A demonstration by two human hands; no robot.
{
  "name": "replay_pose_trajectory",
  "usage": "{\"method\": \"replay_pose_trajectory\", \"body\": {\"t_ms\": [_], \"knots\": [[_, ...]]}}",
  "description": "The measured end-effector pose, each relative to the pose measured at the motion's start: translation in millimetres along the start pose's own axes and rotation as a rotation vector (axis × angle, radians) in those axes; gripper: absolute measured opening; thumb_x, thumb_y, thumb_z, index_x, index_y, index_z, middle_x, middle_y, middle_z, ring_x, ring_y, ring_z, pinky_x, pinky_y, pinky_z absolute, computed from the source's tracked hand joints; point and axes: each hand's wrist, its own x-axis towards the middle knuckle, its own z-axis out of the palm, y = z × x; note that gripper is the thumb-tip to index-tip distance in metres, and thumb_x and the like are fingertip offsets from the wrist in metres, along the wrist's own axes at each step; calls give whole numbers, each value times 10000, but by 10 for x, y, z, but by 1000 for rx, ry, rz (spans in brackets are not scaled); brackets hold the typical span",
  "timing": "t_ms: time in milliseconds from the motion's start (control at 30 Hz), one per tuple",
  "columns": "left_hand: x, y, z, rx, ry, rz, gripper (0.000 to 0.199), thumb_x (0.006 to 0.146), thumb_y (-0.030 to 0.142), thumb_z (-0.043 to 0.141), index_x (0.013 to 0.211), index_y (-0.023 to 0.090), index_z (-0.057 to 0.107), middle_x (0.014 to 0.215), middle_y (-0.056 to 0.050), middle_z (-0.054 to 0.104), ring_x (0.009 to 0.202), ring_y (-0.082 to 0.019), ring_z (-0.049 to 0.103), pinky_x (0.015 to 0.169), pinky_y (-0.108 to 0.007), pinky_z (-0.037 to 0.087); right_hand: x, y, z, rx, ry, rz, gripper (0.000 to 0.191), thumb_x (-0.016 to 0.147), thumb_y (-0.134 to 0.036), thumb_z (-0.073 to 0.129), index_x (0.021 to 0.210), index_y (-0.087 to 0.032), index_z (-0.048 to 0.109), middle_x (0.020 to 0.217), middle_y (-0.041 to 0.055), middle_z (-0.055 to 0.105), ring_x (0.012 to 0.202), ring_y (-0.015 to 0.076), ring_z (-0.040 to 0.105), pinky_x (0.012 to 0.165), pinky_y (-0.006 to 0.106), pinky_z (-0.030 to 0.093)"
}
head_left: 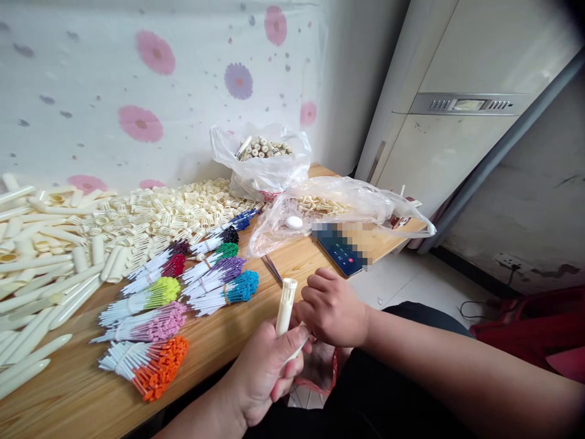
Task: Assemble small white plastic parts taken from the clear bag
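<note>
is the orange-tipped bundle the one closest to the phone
No, the orange-tipped bundle lies at the near left of the table, while the phone sits far right, nearest the light blue-tipped bundle.

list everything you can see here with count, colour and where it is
cream pen barrel: one, upright in the left hand, slotted tip up
refill bundles: about ten, tips orange, pink, yellow-green, teal, purple, green, maroon, black, blue; fanned across the table's middle
cream tubes: many, loose pile at the table's left
cream slotted caps: many, heaped behind the bundles
plastic bags: two, clear, holding small cream parts, at the far right of the table
phone: one, dark, screen lit, near the right edge
tweezers: one pair, metal, beside the teal bundle
wooden table: one, light brown
floral cloth: white with pink and purple flowers, on the wall behind
left hand: gripping the barrel
right hand: closed, beside the barrel's tip
</note>
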Motion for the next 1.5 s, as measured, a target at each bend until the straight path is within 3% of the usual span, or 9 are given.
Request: {"method": "replay_pose_trajectory", "body": {"t_ms": [233, 433, 533, 867, 1067, 1167, 1267, 1400, 1500], "knots": [[46, -75, -5, 308, 158, 24, 474, 728, 625, 634, 702, 179, 476, 381, 105, 397, 259, -9, 206, 272, -158, 96, -3, -42, 46, 87, -394, 104, 240, 821, -210, 608, 594, -160, 548, 580, 31, 577, 557, 149, 403, 562, 328, 179], [-16, 8, -94, 177, 5, 67, 504, 741, 664, 610, 753, 169, 512, 411, 113, 372, 280, -5, 196, 289, -150, 100, 38, -4, -66, 26, -44, 5, 290, 923, -239, 529, 646, -161, 562, 640, 28, 543, 639, 158, 379, 592, 332, 195], [-21, 51, -123, 153, -18, 24, 526, 705, 684, 629, 755, 175, 507, 408, 117, 378, 278, -7, 185, 282, -151, 90, 45, -16, -85, -30, 8, -8, 308, 898, -166, 529, 590, -168, 524, 596, 24, 516, 627, 161, 350, 590, 337, 165], [100, -68, -43, 460, 192, 29, 396, 772, 536, 620, 647, 189, 475, 363, 94, 411, 236, -29, 252, 285, -172, 92, 55, -93, 24, 119, -577, 192, 231, 799, -209, 642, 584, -155, 577, 603, 51, 603, 639, 173, 480, 615, 336, 260], [21, 63, -121, 323, 119, 94, 485, 773, 644, 570, 711, 166, 525, 418, 96, 389, 291, -19, 241, 308, -161, 100, 22, 101, -140, 288, -314, 233, 97, 846, -202, 589, 920, -156, 632, 887, 64, 625, 809, 190, 527, 722, 325, 406], [-35, 116, -158, 275, 95, 48, 529, 747, 692, 569, 764, 164, 554, 420, 101, 389, 294, -22, 222, 302, -166, 107, -21, 191, -311, 543, -83, 307, 363, 822, -119, 573, 1181, -155, 532, 1109, 102, 553, 1012, 192, 519, 815, 306, 460], [-45, 69, -145, 305, 88, -8, 534, 739, 704, 573, 756, 170, 549, 417, 96, 411, 296, -26, 232, 299, -167, 125, 5, 181, -444, 516, 110, 260, 323, 878, -84, 473, 1192, -158, 492, 1150, 116, 524, 1071, 200, 486, 849, 329, 455], [17, -37, -113, 363, 11, -59, 552, 742, 730, 543, 752, 178, 542, 428, 91, 417, 292, -32, 235, 290, -175, 137, 122, 75, -468, 141, -154, -9, 123, 934, -183, 475, 872, -177, 581, 916, 58, 593, 847, 207, 481, 720, 369, 377], [44, -42, -134, 430, 14, -85, 559, 750, 745, 514, 775, 186, 527, 434, 97, 402, 292, -39, 220, 288, -183, 129, 163, 26, -406, 49, -270, 46, 178, 929, -270, 508, 777, -187, 546, 804, 28, 556, 735, 191, 431, 646, 365, 307]]}}
